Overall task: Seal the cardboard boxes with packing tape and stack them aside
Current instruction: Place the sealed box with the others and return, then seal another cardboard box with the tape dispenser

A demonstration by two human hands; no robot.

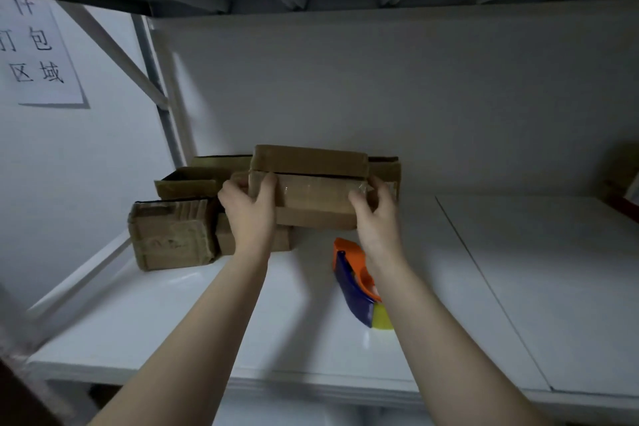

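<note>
Cardboard crowds the left of the table (518, 287). Under the paper sign (38, 48) on the wall sits a squat taped box (173, 235), its top wrapped in wrinkled tape. Behind it is an open box (186, 183) with its flaps unsealed.

My left hand (248, 207) grips the left end of the long box (314, 199), thumb on top and fingers curled round the edge. Below that hand a small box (224, 239) peeks out. Clear tape runs along the long box's top seam, so I judge it sealed and ready for the pile. I hold it up against another brown box (311, 159) just behind it, and I cannot tell whether its underside rests on anything.

My right hand (375, 211) clamps the right end the same way, fingers hooked over the corner. Nearer me, just beside my right wrist, the tape dispenser (352, 284) lies on the table with nothing touching it.

As I read it, two boxes show tape and this one needs only setting down. At least the open box is left to close, tape and stack.
</note>
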